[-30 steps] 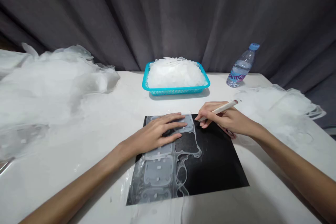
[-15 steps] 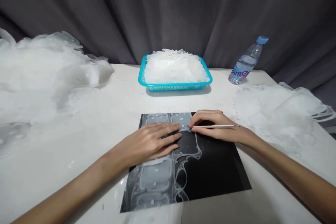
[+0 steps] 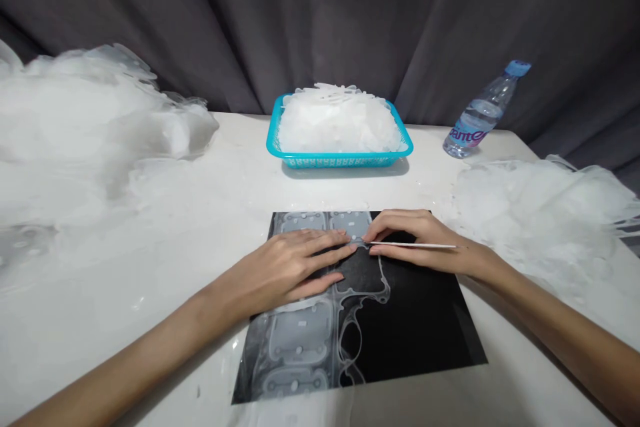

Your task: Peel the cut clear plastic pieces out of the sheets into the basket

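Observation:
A translucent moulded sheet [image 3: 300, 333] with rounded rectangular panels lies over the left part of a black mat [image 3: 420, 327]. My left hand [image 3: 305, 263] rests flat on the sheet, fingers spread, the fingertips touching it beside an opening framed by a thin strip. In my right hand [image 3: 407, 237], a slim white pen-like tool [image 3: 425, 245] is pinched between thumb and fingers, its rear end pointing right. Its tip meets the lower edge of an upper panel [image 3: 350, 225], close to my left fingertips. The exact kind of tip is too small to make out.
A blue basket [image 3: 340, 155] heaped with translucent white pieces stands at the back. Right of it is a water bottle [image 3: 473, 123]. Large piles of translucent sheets lie at the left [image 3: 75, 120] and right [image 3: 540, 207]. A grey curtain [image 3: 320, 13] hangs behind the table.
The view has shifted slightly. My left fingers have slid a little to the right, nearer the tool's tip. My right hand keeps its pinch on the tool at the panel edge.

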Demonstrator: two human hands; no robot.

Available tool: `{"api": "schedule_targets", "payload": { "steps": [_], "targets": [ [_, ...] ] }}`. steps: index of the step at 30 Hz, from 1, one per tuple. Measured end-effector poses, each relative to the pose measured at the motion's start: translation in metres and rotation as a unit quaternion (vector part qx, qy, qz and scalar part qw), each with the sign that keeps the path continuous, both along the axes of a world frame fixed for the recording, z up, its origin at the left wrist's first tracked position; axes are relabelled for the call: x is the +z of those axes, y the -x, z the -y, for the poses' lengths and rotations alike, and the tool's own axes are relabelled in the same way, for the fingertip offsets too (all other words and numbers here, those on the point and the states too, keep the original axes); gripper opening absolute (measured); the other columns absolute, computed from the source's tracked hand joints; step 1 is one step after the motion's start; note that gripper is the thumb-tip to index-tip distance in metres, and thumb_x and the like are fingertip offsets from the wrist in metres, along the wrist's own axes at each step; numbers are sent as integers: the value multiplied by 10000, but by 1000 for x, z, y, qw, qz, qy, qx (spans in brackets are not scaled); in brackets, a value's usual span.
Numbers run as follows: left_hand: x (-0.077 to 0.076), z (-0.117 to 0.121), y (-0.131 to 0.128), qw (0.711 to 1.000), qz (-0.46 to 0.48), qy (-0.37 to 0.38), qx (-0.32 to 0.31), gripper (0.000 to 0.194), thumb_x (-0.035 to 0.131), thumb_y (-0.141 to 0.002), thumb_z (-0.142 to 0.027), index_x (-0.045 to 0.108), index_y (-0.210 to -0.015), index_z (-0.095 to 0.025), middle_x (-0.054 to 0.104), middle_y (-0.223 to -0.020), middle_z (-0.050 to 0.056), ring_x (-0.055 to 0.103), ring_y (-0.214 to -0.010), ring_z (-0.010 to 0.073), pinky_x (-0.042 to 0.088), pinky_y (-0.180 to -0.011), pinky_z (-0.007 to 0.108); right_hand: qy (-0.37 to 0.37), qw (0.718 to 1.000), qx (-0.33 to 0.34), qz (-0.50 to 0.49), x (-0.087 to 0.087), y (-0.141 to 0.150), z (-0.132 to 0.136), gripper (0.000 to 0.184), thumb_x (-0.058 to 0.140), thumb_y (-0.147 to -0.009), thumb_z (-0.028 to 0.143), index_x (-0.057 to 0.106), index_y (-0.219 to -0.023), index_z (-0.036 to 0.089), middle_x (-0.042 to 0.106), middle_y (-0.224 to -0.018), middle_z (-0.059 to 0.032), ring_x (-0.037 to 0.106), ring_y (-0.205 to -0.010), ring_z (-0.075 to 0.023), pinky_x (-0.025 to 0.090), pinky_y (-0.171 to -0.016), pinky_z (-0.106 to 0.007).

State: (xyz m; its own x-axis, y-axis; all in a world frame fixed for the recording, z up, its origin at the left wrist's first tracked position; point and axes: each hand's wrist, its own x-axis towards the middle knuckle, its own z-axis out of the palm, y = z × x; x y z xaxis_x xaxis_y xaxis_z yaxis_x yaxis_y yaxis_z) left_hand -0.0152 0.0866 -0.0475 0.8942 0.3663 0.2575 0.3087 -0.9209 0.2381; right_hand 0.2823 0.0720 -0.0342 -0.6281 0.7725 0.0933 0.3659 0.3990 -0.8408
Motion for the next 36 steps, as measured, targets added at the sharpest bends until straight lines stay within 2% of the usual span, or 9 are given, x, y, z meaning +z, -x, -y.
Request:
{"api": "schedule_targets", "payload": {
  "steps": [4, 9, 13, 17, 24, 28, 32, 36],
  "targets": [
    [2, 2, 0, 999, -36, 5, 15, 428, 501, -1115, -371, 614, -1499, -216, 634, -1531, 98, 745, -1215, 284, 618, -1041, 456, -12, 1000, -1, 1, 1, 0, 1, 112, 690, -1026, 286, 734, -1091, 206, 752, -1081, -33, 741, -979, -158, 583, -909, -287],
    [4, 3, -2, 998, -35, 43, 30, 429, 517, -1107, -387, 616, -1502, -254, 604, -1563, 93, 738, -1227, 299, 611, -1049, 471, -23, 1000, 4, -18, 3, 2, 2, 111, 698, -1018, 277, 734, -1099, 209, 751, -1085, -50, 743, -944, -167, 602, -884, -302],
    [6, 4, -2, 997, -37, 57, 29, 423, 508, -1110, -390, 632, -1487, -244, 595, -1570, 96, 745, -1211, 302, 611, -1045, 478, -80, 995, 36, -36, 4, 2, 1, 105, 667, -1031, 234, 740, -1099, 200, 767, -1102, -75, 745, -1026, -196, 606, -919, -333],
    [6, 4, -2, 997, -45, 55, 30, 431, 496, -1114, -392, 618, -1496, -236, 592, -1573, 95, 748, -1200, 301, 630, -1000, 472, -98, 995, 26, -6, 1, 1, 0, 105, 637, -1045, 219, 734, -1082, 206, 786, -1079, -65, 754, -1000, -190, 603, -914, -337],
    [4, 2, -2, 998, -36, 53, 27, 431, 517, -1102, -406, 622, -1488, -244, 599, -1565, 97, 753, -1183, 286, 637, -964, 430, -102, 994, 21, -21, -8, 1, 2, 43, 672, -1004, 192, 707, -981, 201, 776, -1019, -56, 746, -914, -188, 589, -851, -316],
    [4, 1, -1, 998, -38, 37, 26, 424, 517, -1105, -398, 613, -1489, -247, 604, -1565, 83, 769, -1146, 272, 635, -951, 398, -90, 996, 18, 5, -7, 0, 2, 60, 649, -1018, 206, 705, -1038, 212, 767, -1029, -42, 731, -923, -184, 570, -869, -309],
    [4, 2, -2, 999, -27, 22, 20, 454, 520, -1106, -382, 552, -1542, -257, 601, -1569, 71, 761, -1180, 265, 626, -990, 402, -108, 994, 13, 20, -6, 0, 1, 98, 630, -1022, 196, 710, -1074, 218, 770, -1053, -42, 733, -935, -179, 567, -873, -303],
    [4, 3, -3, 999, -34, 14, 18, 438, 523, -1106, -372, 587, -1519, -243, 597, -1571, 77, 760, -1188, 283, 636, -972, 417, -129, 991, 8, 24, -7, 1, 0, 90, 629, -1023, 191, 709, -1059, 214, 776, -1031, -43, 740, -927, -182, 578, -864, -308]
  ]
}}
